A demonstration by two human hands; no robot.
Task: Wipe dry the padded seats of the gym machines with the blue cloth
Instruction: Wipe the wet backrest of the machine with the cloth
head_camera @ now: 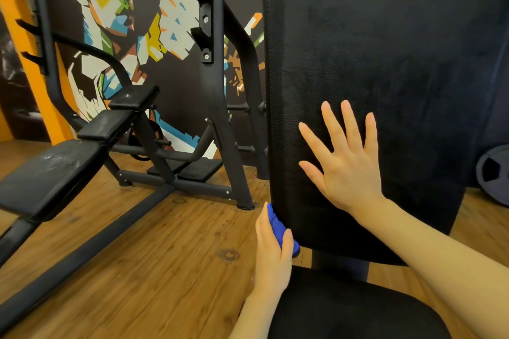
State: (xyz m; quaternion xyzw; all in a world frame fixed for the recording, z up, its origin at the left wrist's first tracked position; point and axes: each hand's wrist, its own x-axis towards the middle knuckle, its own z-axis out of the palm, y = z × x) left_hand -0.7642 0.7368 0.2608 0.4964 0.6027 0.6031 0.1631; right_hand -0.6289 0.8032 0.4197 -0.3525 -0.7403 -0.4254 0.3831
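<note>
A tall black padded backrest [371, 49] stands upright in front of me, with the black padded seat [358, 311] below it at the bottom of the view. My left hand [272, 253] grips the bunched blue cloth [278, 224] and holds it against the backrest's lower left edge. Only a strip of the cloth shows between my fingers and thumb. My right hand [344, 159] lies flat on the front of the backrest, fingers spread and straight.
A black incline bench [52, 170] with its dusty pad stands at the left on the wooden floor [154, 242]. A black rack upright [217, 91] rises just left of the backrest. A weight plate [494, 173] leans at the right edge. A painted mural covers the back wall.
</note>
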